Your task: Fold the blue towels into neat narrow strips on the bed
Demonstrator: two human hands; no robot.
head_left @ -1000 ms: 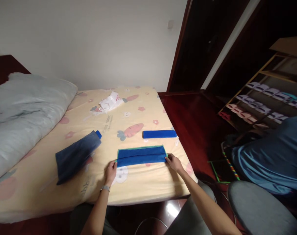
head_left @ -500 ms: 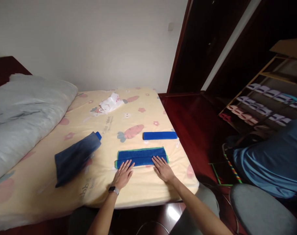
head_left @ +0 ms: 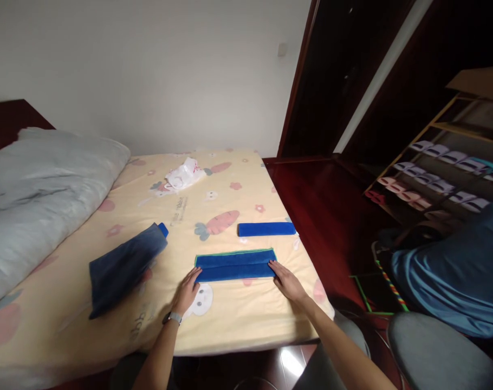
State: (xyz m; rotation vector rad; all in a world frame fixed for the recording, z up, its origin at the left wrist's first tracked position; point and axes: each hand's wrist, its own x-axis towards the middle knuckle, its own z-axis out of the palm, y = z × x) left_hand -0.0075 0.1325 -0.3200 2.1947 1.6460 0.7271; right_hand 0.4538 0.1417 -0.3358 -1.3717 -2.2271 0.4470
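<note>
A blue towel (head_left: pixel 235 265) with green edging lies folded into a long strip near the bed's front edge, a crease running along its length. At its left end, the fingers of my left hand (head_left: pixel 186 292) are drawn together on the towel's edge. My right hand (head_left: pixel 289 283) grips the opposite end, fingertips on top and thumb by the near corner. Beyond it lies a narrow, flat blue folded towel (head_left: pixel 266 229) by the bed's right edge. A darker blue cloth (head_left: pixel 127 268) rests slantwise to the left, with a bright blue end (head_left: pixel 163 229) poking out.
The bed (head_left: pixel 230 325) has a yellow carrot-print sheet. A white plastic bag (head_left: pixel 185 174) lies toward the wall, and a grey quilt (head_left: pixel 47 184) is heaped at left. On the right are a person in a blue top (head_left: pixel 453 271), grey stools (head_left: pixel 437 352) and a slipper rack (head_left: pixel 441 168).
Both hands have slid outward from flat on the towel to its two ends. The green edging at the near corners shows less now. The view has tilted up slightly.
</note>
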